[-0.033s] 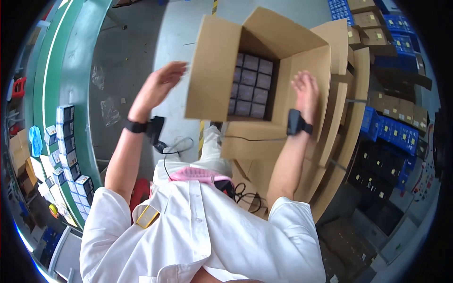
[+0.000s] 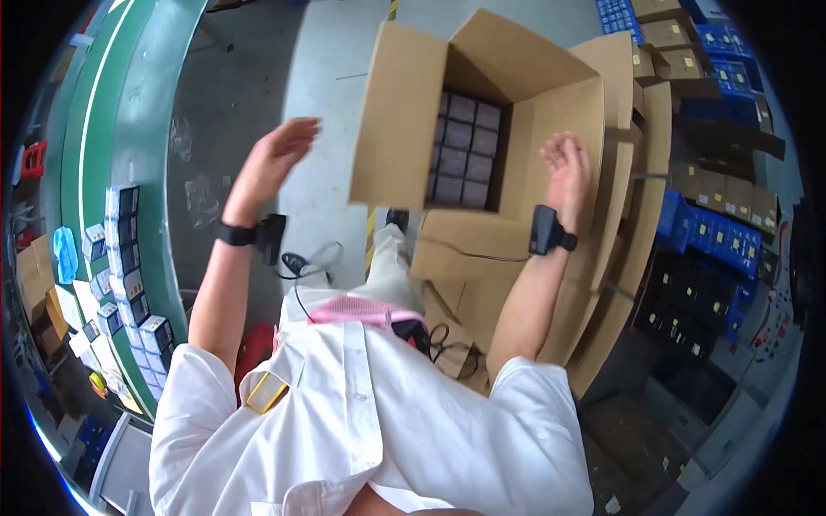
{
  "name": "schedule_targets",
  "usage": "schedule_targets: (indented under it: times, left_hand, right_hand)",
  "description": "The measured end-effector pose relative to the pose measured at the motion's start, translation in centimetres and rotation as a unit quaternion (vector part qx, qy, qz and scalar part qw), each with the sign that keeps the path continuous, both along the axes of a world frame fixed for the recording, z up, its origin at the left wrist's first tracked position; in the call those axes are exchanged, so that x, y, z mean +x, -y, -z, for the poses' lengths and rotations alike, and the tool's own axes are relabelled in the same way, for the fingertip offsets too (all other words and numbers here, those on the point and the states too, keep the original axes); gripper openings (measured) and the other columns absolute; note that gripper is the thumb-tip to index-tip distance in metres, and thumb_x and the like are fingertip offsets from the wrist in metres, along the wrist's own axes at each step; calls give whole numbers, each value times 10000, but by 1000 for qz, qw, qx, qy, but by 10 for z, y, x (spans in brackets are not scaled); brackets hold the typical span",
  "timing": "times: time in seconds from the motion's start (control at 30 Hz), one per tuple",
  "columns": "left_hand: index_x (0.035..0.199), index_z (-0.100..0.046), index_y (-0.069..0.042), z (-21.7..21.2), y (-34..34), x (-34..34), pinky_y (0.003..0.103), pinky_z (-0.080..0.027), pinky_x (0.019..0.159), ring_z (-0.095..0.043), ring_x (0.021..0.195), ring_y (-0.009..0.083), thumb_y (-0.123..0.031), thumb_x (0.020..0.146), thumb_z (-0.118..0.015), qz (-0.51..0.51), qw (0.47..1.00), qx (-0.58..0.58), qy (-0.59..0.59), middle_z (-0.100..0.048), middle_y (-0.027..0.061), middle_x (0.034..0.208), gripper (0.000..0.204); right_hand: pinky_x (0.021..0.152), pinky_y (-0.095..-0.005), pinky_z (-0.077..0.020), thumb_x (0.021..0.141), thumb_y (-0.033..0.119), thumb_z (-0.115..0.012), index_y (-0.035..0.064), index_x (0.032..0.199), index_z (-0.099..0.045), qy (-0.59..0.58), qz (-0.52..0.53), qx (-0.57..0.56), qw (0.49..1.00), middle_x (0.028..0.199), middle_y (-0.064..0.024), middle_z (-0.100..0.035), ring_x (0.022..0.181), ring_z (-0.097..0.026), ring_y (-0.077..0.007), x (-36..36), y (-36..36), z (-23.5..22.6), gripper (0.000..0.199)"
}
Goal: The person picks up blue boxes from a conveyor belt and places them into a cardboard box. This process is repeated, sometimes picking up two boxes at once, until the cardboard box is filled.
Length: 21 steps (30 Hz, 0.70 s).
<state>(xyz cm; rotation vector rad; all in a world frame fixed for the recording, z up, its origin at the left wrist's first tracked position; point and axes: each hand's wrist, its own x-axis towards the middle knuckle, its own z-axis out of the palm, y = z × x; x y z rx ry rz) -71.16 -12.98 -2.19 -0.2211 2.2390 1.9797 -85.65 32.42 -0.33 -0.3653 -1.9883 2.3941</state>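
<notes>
A large open cardboard box [image 2: 399,112] stands in front of me with its flaps spread. Rows of small dark packs [image 2: 463,136] fill its visible bottom, seen past the raised left flap. To the left of that flap, my left hand [image 2: 274,159] hangs in the air, fingers stretched out and holding nothing. My right hand [image 2: 568,172] is over the box's right-hand flap, its fingers apart and slightly bent, with nothing in them. Whether it touches the cardboard I cannot tell. Both wrists wear black strapped devices with cables.
Along the left runs a green workbench [image 2: 148,112] with stacked small boxes [image 2: 127,249]. More opened cardboard [image 2: 641,206] stands right of the box. Blue bins [image 2: 718,242] and cartons line the far right. A black cable [image 2: 469,254] crosses in front of the box.
My left hand has moved left, farther from the box's flap. The box appears slightly farther right, and my right hand has shifted a little right.
</notes>
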Motion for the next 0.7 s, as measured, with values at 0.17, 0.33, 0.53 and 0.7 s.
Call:
schedule_targets:
  times: [0.17,0.33,0.53,0.7]
  left_hand:
    - [1318,-592,-15,16,147,229,325,-516,980,-633,1160,189,-101,937,-653,-143,979,-107,97,-687,126,1216,396]
    - [1218,-644,15,19,209,347,384,-521,972,-660,1127,313,-203,843,-744,-256,901,-316,149,-680,180,1201,445]
    - [1288,-596,-15,37,283,434,418,-485,1018,-598,1202,369,-249,787,-794,-382,801,-411,209,-620,196,1288,587]
    - [1386,-488,-11,47,333,397,461,-406,1102,-538,1266,372,-265,737,-848,-365,733,-531,217,-554,193,1365,785]
  right_hand:
    - [797,-305,-509,1018,203,-604,56,1191,-602,-8,-98,-13,995,978,-32,-631,898,-597,-128,118,91,-50,227]
    - [749,-251,-502,1013,212,-619,45,1241,-597,14,-329,157,931,1026,-36,-652,864,-601,-108,159,243,-49,283]
    - [858,-368,-519,852,120,-731,17,1259,-582,-292,-697,241,608,1084,-112,-680,956,-643,-250,201,518,-34,445]
    - [979,-528,-467,715,232,-852,148,1407,-492,-499,-654,440,360,1384,-99,-550,1281,-511,-336,214,695,14,785]
